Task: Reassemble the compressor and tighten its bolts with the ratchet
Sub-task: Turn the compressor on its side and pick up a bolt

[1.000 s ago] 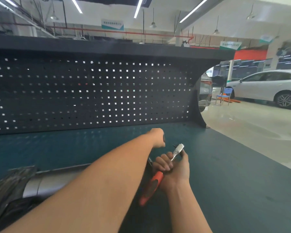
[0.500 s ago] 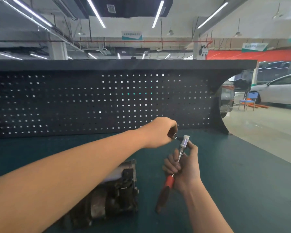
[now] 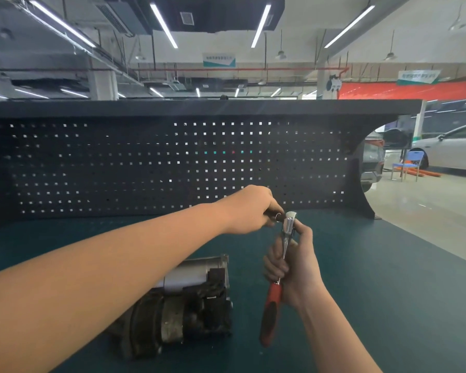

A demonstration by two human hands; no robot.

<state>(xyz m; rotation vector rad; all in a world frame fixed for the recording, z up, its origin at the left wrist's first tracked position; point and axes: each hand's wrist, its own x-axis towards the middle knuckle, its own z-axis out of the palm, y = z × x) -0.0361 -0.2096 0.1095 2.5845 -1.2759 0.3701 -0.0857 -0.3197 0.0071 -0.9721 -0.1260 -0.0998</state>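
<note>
The compressor (image 3: 189,305) lies on its side on the dark green worktop (image 3: 388,292), a grimy cylindrical body with a paler metal section at its far end, partly covered by the left forearm that crosses above it. Just to the right of the compressor, the right hand (image 3: 293,265) grips the ratchet (image 3: 279,270) by its metal shank, fingers wrapped round it, so that the tool stands nearly upright off the worktop: its chrome head is at the top and its red-and-black handle hangs below the hand, toward the camera. Beyond the compressor and up at the ratchet's head, the left hand (image 3: 253,211) is curled round a small dark socket (image 3: 277,217), whose open end shows right against the side of the head; whether the two are actually joined cannot be told. Behind the compressor, a black perforated back panel (image 3: 145,162) rises along the far edge of the worktop. Farther off to the right of the compressor, a blue chair (image 3: 408,164) and a white car (image 3: 452,149) stand on the pale workshop floor.
</note>
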